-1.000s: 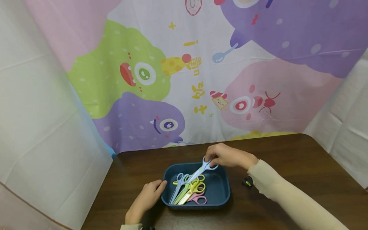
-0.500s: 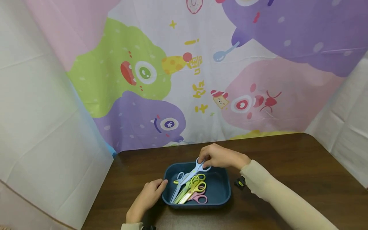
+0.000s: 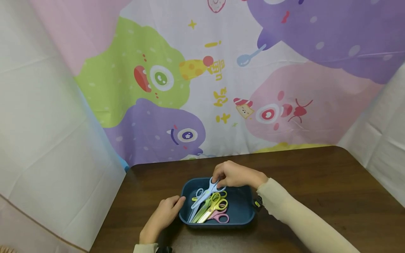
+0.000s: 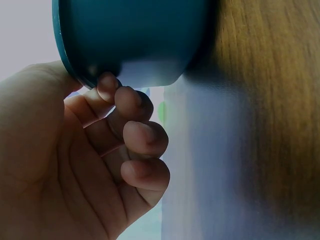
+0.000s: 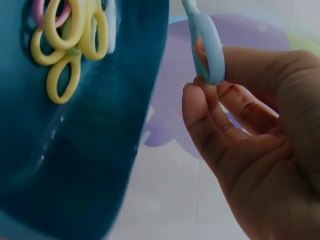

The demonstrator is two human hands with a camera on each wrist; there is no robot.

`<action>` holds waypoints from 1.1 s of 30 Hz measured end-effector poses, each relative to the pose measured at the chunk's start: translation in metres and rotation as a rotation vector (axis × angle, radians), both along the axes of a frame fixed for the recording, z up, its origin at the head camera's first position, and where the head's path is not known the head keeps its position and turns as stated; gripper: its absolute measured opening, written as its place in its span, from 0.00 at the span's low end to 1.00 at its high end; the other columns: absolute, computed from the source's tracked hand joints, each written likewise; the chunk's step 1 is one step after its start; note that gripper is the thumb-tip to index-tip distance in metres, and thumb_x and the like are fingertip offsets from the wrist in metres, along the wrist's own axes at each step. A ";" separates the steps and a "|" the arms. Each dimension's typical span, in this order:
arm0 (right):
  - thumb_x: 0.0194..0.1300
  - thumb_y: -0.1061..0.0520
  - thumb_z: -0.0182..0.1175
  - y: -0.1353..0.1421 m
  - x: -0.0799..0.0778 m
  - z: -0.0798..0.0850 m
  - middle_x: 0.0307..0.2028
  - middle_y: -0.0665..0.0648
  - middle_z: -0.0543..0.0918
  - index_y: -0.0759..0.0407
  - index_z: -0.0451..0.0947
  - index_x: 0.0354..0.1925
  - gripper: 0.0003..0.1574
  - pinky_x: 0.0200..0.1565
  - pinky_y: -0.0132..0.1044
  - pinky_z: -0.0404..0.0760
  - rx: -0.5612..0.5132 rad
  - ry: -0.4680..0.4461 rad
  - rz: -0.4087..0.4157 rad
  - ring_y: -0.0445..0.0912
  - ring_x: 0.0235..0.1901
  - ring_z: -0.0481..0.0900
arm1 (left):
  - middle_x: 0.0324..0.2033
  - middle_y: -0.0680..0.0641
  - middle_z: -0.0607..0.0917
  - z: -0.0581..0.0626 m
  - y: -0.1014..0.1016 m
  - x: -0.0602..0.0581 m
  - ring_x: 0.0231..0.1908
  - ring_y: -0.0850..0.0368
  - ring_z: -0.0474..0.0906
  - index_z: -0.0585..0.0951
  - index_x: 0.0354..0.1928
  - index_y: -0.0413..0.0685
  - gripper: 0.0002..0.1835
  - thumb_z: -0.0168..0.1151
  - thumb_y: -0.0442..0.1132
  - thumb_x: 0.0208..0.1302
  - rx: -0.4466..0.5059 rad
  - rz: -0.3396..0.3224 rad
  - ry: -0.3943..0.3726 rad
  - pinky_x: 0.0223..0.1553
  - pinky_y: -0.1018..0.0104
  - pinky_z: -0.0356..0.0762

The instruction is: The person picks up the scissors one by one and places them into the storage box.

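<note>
A dark blue rectangular basin (image 3: 239, 208) holds several pairs of plastic-handled scissors. My right hand (image 3: 235, 174) pinches a light blue pair of scissors (image 3: 202, 199) by its handle at the basin's far rim, blades slanting down to the left over the others. One handle loop (image 5: 216, 52) sits between thumb and fingers in the right wrist view. Beneath lie yellow scissors (image 3: 211, 209), green scissors (image 3: 201, 211), pink scissors (image 3: 223, 218) and another blue pair (image 3: 199, 192), partly covered. My left hand (image 3: 162, 216) grips the basin's left wall, thumb at the rim, fingers curled outside.
The basin stands on a dark brown wooden table (image 3: 303, 175). A cartoon-printed curtain (image 3: 221, 140) hangs behind the table's far edge, with white cloth (image 3: 53, 140) on the left side. A black wrist device (image 3: 258, 202) shows under the right sleeve.
My right hand has moved left and slightly lower with the light blue scissors, whose blades now lie across the other blue pair. The left hand has kept its hold on the basin.
</note>
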State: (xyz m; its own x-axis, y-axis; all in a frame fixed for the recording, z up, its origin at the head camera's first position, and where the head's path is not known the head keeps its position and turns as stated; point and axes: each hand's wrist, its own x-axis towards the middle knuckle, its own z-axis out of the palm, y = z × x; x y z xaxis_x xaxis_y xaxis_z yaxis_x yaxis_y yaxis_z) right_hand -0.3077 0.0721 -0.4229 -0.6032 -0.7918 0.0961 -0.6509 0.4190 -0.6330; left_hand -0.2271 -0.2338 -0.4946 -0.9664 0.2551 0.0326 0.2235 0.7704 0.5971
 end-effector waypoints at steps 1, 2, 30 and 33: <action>0.63 0.62 0.73 -0.002 0.000 -0.001 0.43 0.49 0.87 0.56 0.90 0.44 0.10 0.43 0.29 0.82 0.003 -0.010 -0.005 0.36 0.36 0.81 | 0.17 0.57 0.63 0.000 0.000 0.000 0.19 0.66 0.57 0.68 0.22 0.52 0.24 0.51 0.51 0.80 0.000 0.000 -0.002 0.25 0.71 0.58; 0.63 0.62 0.73 -0.003 0.000 -0.002 0.43 0.49 0.87 0.56 0.90 0.44 0.10 0.43 0.29 0.82 0.004 -0.017 -0.006 0.36 0.36 0.81 | 0.17 0.57 0.63 0.000 0.000 0.000 0.19 0.66 0.57 0.68 0.22 0.52 0.24 0.51 0.51 0.80 0.002 0.000 -0.002 0.25 0.71 0.58; 0.62 0.63 0.73 -0.032 -0.001 -0.018 0.39 0.48 0.87 0.56 0.90 0.39 0.06 0.43 0.28 0.81 0.060 -0.072 0.034 0.36 0.36 0.79 | 0.17 0.57 0.62 0.002 0.001 0.001 0.18 0.66 0.56 0.67 0.21 0.52 0.24 0.51 0.50 0.81 0.004 0.005 -0.007 0.24 0.72 0.57; 0.62 0.63 0.73 -0.035 -0.003 -0.021 0.40 0.48 0.87 0.55 0.90 0.39 0.06 0.43 0.28 0.81 0.076 -0.075 0.031 0.35 0.36 0.80 | 0.17 0.57 0.63 0.003 0.002 0.001 0.18 0.66 0.55 0.67 0.22 0.51 0.24 0.51 0.50 0.81 0.001 0.005 -0.010 0.24 0.71 0.57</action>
